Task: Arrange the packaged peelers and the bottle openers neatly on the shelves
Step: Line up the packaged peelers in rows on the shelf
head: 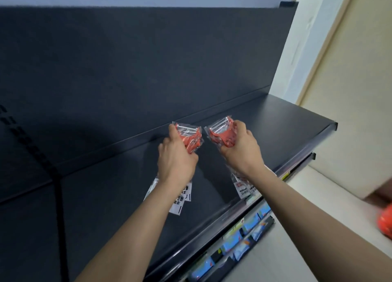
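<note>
nearest, a lower shelf (269, 219) holds blue packets (250, 220). above it, the left hand (176, 154) is curled round one bundle of packaged peelers (191, 136), and the right hand (239, 148) grips a second bundle (220, 133) just beside it. both bundles are held over the dark top shelf (275, 120), orange heads toward the back panel (148, 59), white labels (182, 197) trailing below the wrists. whether they touch the shelf i cannot tell. to do this well, i'd lay each bundle flat, heads lined up along the back edge, labels squared toward the front lip, then spread the packs into an even row.
</note>
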